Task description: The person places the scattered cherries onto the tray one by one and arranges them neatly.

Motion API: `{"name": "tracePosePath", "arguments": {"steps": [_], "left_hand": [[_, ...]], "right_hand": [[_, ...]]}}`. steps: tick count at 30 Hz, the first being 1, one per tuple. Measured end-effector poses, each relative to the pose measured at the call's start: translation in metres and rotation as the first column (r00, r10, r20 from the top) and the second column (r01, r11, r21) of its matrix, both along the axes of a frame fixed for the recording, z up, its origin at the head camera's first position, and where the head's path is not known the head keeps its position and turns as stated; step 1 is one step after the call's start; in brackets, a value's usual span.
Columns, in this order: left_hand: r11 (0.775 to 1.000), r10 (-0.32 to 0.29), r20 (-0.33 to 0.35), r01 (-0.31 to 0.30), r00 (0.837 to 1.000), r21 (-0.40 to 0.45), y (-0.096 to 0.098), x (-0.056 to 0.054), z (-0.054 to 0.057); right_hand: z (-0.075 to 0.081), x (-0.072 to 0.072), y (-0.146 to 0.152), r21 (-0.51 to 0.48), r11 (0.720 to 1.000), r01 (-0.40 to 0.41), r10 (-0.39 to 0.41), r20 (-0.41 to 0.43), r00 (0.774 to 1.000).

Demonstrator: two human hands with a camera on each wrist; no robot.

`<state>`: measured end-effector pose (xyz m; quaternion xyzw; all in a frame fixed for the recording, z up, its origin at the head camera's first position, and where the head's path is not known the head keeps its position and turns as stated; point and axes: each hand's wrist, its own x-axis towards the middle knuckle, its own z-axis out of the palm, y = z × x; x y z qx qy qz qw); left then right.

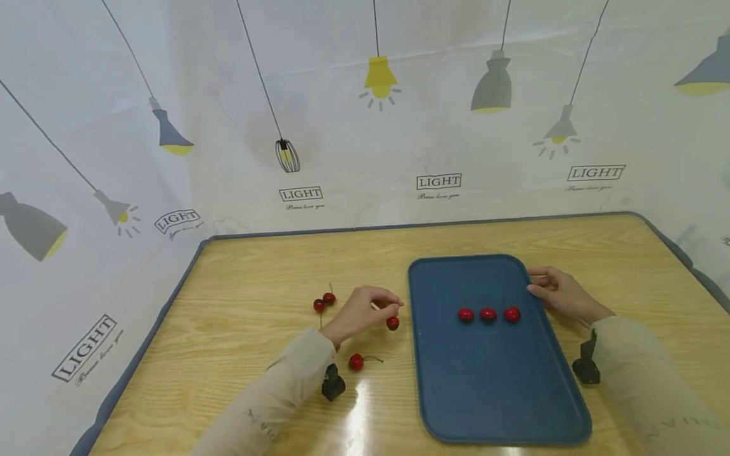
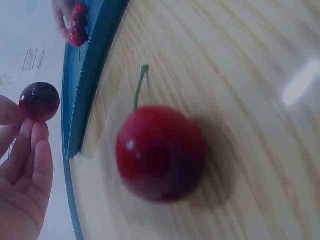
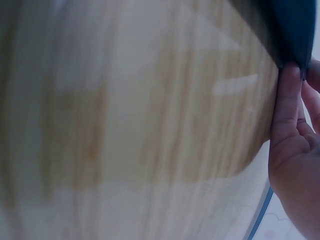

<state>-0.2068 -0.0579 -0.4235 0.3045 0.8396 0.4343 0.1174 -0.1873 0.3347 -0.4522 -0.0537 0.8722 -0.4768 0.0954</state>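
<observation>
Between thumb and fingertips my left hand (image 1: 365, 311) pinches a dark red cherry (image 1: 392, 323), just off the left side of the blue tray (image 1: 496, 392). The left wrist view shows this held cherry (image 2: 40, 102) raised at the fingertips. Three red cherries with stems lie in a row on the tray; the middle one (image 1: 487, 315) is level with the others. At the tray's upper right edge, my right hand (image 1: 564, 296) grips the rim; in the right wrist view its fingers (image 3: 287, 102) lie on either side of that edge.
A stemmed cherry (image 1: 356, 361) lies on the wooden table (image 1: 245, 367) beside the left wrist, large in the left wrist view. Two more cherries (image 1: 319, 306) sit together behind the left forearm. A curtain (image 1: 353, 126) printed with lamps surrounds the table's back and sides.
</observation>
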Motion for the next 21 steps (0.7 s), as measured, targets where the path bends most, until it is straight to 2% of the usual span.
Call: {"name": "tracePosePath", "arguments": {"steps": [10, 15, 21], "left_hand": [[0.999, -0.032, 0.043, 0.032, 0.999, -0.009, 0.028, 0.003, 0.003], [0.998, -0.064, 0.050, 0.064, 0.997, -0.015, 0.042, 0.002, 0.000], [0.999, -0.035, 0.059, 0.038, 0.998, -0.038, 0.059, 0.000, -0.006]], "right_hand": [[0.000, -0.001, -0.001, 0.012, 1.000, 0.014, -0.014, -0.007, 1.000], [0.001, 0.000, 0.000, 0.004, 1.000, 0.008, -0.008, -0.006, 1.000], [0.002, 0.000, -0.001, 0.003, 1.000, -0.001, 0.001, -0.003, 1.000]]}}
